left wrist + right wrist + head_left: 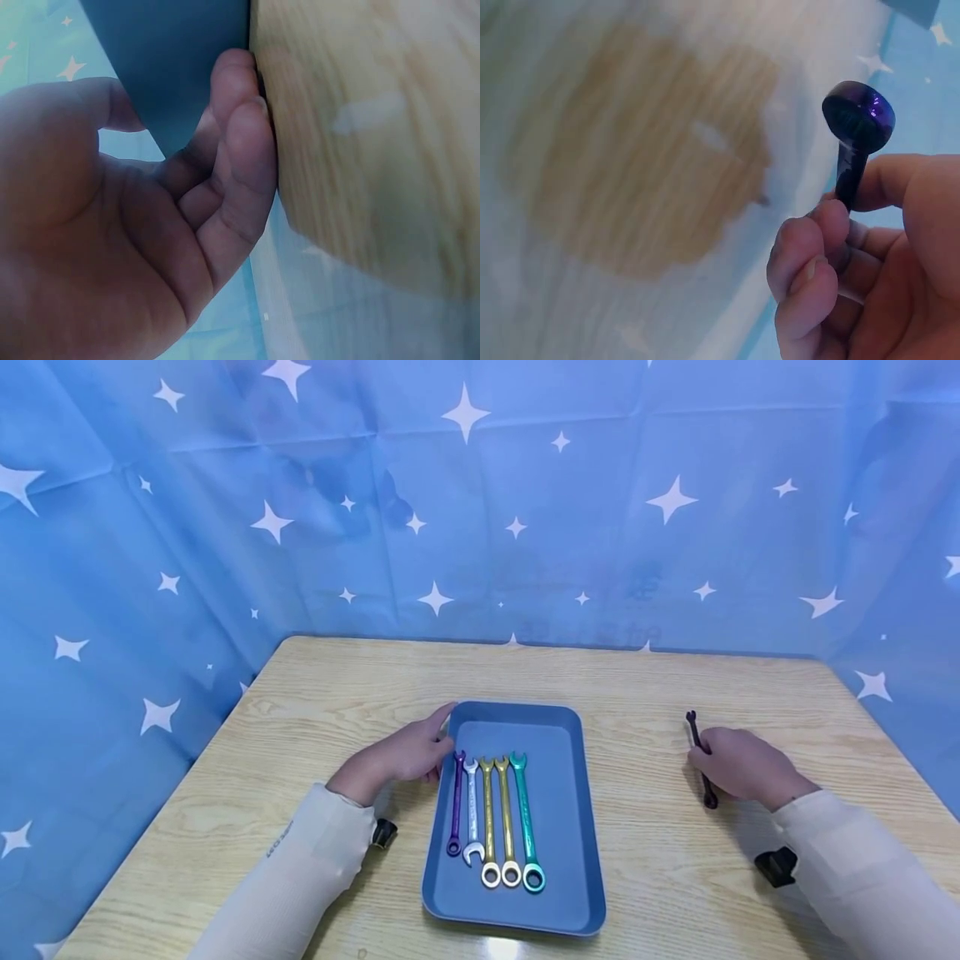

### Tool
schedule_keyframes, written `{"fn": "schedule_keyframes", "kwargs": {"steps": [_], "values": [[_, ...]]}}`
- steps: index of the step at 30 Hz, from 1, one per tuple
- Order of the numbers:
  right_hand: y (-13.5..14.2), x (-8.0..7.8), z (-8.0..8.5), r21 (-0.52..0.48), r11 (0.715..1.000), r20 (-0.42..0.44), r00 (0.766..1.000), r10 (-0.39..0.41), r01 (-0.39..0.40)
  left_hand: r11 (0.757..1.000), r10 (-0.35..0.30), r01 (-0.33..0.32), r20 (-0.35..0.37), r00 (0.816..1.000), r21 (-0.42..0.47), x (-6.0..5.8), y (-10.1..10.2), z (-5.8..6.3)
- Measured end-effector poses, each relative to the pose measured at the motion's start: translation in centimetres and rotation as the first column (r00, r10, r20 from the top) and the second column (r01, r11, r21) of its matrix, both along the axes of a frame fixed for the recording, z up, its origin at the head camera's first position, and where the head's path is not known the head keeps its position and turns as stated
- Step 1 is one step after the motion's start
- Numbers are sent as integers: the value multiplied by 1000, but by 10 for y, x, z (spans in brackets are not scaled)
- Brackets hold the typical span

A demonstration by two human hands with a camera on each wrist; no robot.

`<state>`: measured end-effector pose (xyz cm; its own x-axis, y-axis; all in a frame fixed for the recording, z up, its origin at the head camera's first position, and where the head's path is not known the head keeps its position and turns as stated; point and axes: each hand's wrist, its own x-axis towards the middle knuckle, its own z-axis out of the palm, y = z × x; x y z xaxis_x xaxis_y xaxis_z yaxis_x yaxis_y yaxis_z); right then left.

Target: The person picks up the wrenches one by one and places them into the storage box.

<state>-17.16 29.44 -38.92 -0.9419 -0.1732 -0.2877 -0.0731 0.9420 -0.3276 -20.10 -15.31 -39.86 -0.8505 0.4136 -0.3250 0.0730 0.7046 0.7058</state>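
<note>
A blue-grey tray (517, 914) sits on the table, and my left hand (401, 752) holds its left rim near the far corner. In the left wrist view the thumb lies on one side of the tray wall (172, 52) and curled fingers on the other. Wrenches lie side by side in the tray: purple (457, 806), silver (472, 806), two gold ones (488, 810) (507, 810) and green (525, 814). Off to the right, my right hand (746, 766) grips a dark wrench (693, 727) by its shank. Its ring end (859, 116) has a purple sheen.
The wooden table (637, 693) stretches past the tray on both sides. Behind it hangs a blue cloth (525, 485) with white stars. Black straps or mounts (776, 867) show under both wrists.
</note>
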Motion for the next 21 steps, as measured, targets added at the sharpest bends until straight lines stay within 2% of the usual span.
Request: {"fn": "schedule_keyframes", "kwargs": {"steps": [10,21], "values": [[-29,9,11,-99,995,-83,996,21,-30,1000,-4,4,-2,1000,-10,0,0,0],[-60,22,26,-222,972,-104,993,51,-73,1000,-2,2,-8,1000,-15,0,0,0]]}}
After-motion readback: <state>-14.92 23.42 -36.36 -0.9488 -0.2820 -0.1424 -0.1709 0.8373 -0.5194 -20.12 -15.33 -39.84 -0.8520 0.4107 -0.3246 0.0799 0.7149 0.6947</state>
